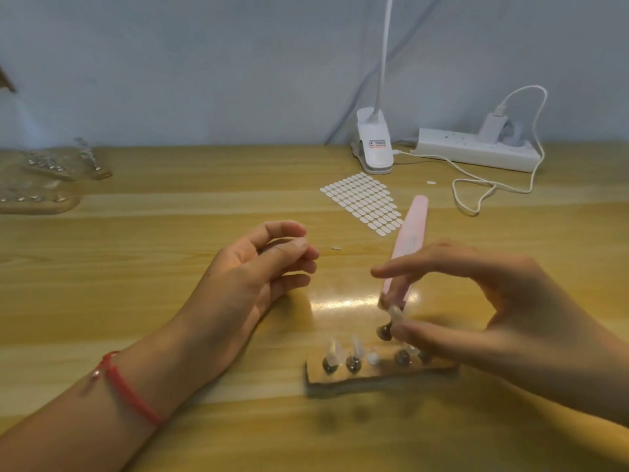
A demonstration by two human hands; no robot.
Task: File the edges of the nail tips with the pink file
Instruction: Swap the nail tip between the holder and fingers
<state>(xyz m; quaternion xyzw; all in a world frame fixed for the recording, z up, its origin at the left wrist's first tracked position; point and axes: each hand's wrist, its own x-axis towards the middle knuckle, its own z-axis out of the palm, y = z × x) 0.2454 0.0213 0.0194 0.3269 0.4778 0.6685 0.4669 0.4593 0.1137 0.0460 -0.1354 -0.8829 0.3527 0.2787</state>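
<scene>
The pink file (pixel 410 226) stretches across the table from the sticker sheet toward me. Its near end is hidden behind the fingers of my right hand (pixel 503 308), and I cannot tell whether they touch it. With thumb and fingertips, that hand pinches a clear nail tip (pixel 394 313) on a metal stud just above the wooden holder (pixel 374 378). Several more nail tips (pixel 357 349) stand on studs in the holder. My left hand (pixel 258 274) rests on the table to the left, its fingers loosely curled around nothing.
A sheet of white oval stickers (pixel 366 202) lies behind the file. A clip lamp (pixel 374 144), a power strip (pixel 476 151) and a looping white cable (pixel 476 195) sit at the back right. More wooden holders with tips (pixel 51 178) are at the far left.
</scene>
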